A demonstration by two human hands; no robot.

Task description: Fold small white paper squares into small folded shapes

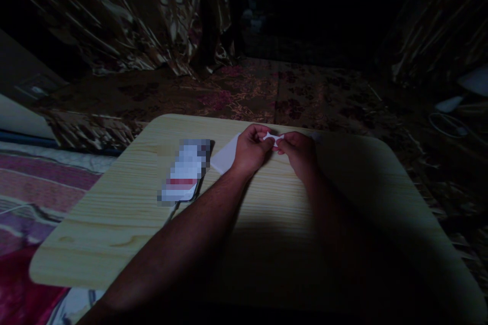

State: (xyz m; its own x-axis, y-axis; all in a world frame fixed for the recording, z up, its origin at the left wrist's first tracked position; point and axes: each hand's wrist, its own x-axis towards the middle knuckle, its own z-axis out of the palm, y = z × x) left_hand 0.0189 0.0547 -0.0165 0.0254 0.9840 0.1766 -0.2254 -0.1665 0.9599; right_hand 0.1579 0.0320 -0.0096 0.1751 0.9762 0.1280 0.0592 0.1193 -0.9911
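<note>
A: Hands?
B: Left hand (249, 151) and right hand (302, 152), both pinching 1 small white piece (274, 137).
A: Where?
B: Over wooden table (351, 183), far side; white sheet (225, 156) and phone (187, 162) lie left.

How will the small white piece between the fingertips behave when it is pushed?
The white piece is probably light, since the left hand and right hand only pinch it. It looks thin, so it may bend easily.

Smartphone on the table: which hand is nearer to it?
Left. The left hand is right of the smartphone; the right hand is farther right, beyond the left one.
</note>
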